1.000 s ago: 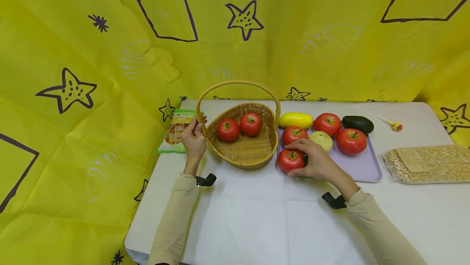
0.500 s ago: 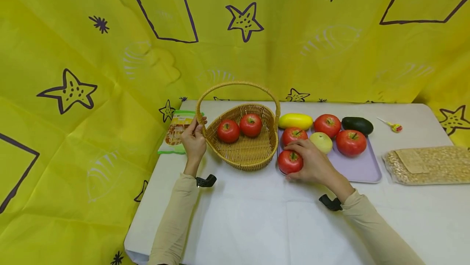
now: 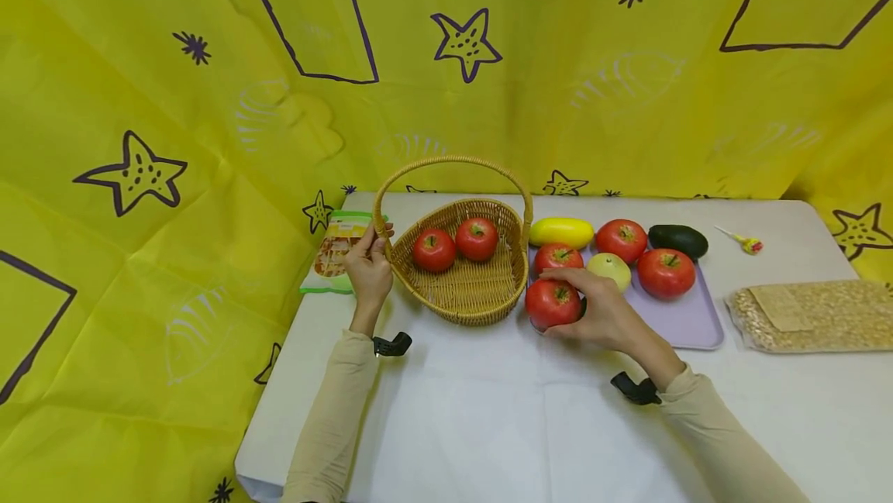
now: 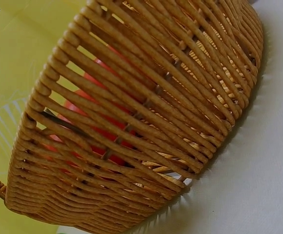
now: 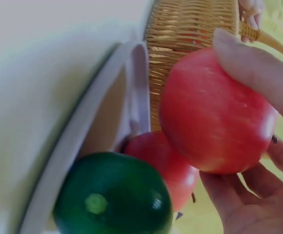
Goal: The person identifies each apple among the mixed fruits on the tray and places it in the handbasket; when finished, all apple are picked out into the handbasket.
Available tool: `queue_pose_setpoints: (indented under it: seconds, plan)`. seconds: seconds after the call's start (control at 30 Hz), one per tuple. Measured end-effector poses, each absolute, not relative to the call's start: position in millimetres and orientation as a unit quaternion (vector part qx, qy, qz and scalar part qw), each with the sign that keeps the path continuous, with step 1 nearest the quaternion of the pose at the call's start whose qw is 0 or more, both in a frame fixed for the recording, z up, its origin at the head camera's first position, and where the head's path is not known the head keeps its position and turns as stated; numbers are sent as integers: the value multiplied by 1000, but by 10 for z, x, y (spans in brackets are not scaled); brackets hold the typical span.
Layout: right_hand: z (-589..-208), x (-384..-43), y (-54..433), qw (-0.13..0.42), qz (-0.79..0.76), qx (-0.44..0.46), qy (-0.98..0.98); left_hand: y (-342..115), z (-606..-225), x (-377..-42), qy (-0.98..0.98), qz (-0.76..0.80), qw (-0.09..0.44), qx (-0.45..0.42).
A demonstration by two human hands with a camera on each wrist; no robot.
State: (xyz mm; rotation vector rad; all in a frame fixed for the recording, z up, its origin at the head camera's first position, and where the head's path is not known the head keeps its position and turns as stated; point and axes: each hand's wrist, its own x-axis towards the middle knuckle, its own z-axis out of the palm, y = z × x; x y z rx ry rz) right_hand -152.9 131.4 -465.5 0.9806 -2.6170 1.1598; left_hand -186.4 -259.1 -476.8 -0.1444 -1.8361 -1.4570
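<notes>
My left hand [image 3: 370, 274] grips the left foot of the handle of a teardrop-shaped wicker basket [image 3: 463, 286]. Two red apples [image 3: 434, 249] lie inside, towards the back. To the right, my right hand [image 3: 603, 309] holds another red apple [image 3: 551, 303] between thumb and fingers, over the near left corner of a lilac tray [image 3: 687, 329]. The right wrist view shows this apple [image 5: 214, 112] above the tray's rim, with a dark green vegetable [image 5: 114, 195] and a red fruit [image 5: 163, 163] below. Basket wall [image 4: 146, 107] fills the left wrist view.
The tray also carries a yellow oblong fruit [image 3: 561, 232], more red fruits [image 3: 666, 273], a pale green round fruit [image 3: 610, 270] and a dark green oblong one [image 3: 678, 241]. Further right lie a lollipop [image 3: 749, 244] and a bag of grains [image 3: 816, 315]. A snack packet [image 3: 331, 255] lies left.
My right fingers have settled round the front apple, which now sits slightly higher and looks bigger, lifted from its place. My left hand and the basket stay where they were.
</notes>
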Motion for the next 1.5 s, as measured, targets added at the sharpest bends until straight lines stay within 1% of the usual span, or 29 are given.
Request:
queue_pose_setpoints:
  seconds: [0.2,0.47,0.6,0.7,0.87,0.97,1.1,1.5]
  plan:
    - [-4562,-1554,1362,43,403,282,-870,-2582,-4767,-1863,-718,-576,387,-53]
    - [-4475,-1660,1348,54,449,305,-838,-2539,-4736,-1859,-723,-569,390,-35]
    - [-4376,-1689,1293,21,500,294,-814,-2514,-4709,-1861,-723,-568,392,-31]
    - [-4271,-1708,1250,-1,498,263,-826,-2513,-4705,-1869,-723,-567,394,-34]
    - [-4122,-1766,1190,-23,477,229,-848,-2534,-4721,-1871,-724,-564,394,-41]
    - [-4078,-1820,1151,-48,502,233,-832,-2555,-4739,-1877,-723,-566,393,-47]
    - [-4048,-1907,1075,-69,535,250,-804,-2576,-4752,-1886,-721,-569,392,-54]
    - [-4049,-2116,815,-115,586,253,-761,-2571,-4747,-1866,-729,-560,392,-36]
